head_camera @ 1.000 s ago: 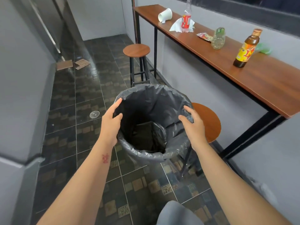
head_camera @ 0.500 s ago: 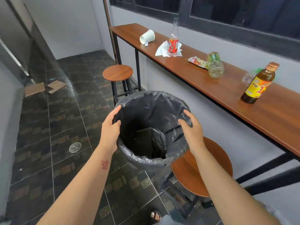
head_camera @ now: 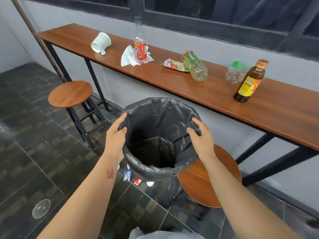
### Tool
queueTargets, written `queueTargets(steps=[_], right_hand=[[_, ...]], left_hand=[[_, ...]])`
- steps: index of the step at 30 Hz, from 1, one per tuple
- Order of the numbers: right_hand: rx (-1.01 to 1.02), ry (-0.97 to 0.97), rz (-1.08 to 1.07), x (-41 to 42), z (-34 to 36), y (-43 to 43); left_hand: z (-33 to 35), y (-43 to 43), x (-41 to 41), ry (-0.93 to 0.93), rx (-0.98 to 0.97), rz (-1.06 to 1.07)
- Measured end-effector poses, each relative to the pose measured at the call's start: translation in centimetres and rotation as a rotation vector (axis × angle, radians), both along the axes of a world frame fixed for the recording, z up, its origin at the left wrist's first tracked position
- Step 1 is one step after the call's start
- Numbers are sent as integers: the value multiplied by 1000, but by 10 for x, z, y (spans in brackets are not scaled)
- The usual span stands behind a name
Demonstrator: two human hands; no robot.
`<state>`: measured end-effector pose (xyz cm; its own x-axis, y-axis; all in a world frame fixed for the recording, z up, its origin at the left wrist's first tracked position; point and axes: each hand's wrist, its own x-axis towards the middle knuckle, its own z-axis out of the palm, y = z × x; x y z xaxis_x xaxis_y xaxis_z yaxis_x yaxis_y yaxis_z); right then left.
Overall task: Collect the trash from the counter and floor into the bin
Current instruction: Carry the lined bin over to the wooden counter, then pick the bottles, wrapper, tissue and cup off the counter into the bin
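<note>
Both hands, left hand (head_camera: 115, 137) & right hand (head_camera: 202, 139), grip bin (head_camera: 160, 170) rim btwn them, worktop (head_camera: 215, 94) w/ trash beyond.

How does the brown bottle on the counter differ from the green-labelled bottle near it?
The brown bottle stands upright; the green-labelled bottle lies on its side. The brown bottle is dark with a yellow label and a gold cap; the green-labelled bottle is clear plastic. Both rest on the wooden counter, untouched.
</note>
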<state>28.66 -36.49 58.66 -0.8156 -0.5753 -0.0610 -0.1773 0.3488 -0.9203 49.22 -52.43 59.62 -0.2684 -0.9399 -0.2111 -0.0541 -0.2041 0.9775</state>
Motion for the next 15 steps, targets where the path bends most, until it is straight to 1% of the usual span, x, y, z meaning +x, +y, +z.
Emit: queueTargets(steps=[3,8,10,13,15], right_hand=[[64,64,-71,7,-1,-2],[200,177,-173,20,1,5],[239,308,-254,26,6,10],[172,597,-404,26,17,18],[128,720,-469,15,25,22]], left_hand=[[-2,-24,-7,27,-7,-109],[6,-39,-22,3,-29,-251],[5,-42,-28,-10,-39,-286],[6,-48,-38,-14,-21,-316],[9,-50,-44,-19,-2,-331]])
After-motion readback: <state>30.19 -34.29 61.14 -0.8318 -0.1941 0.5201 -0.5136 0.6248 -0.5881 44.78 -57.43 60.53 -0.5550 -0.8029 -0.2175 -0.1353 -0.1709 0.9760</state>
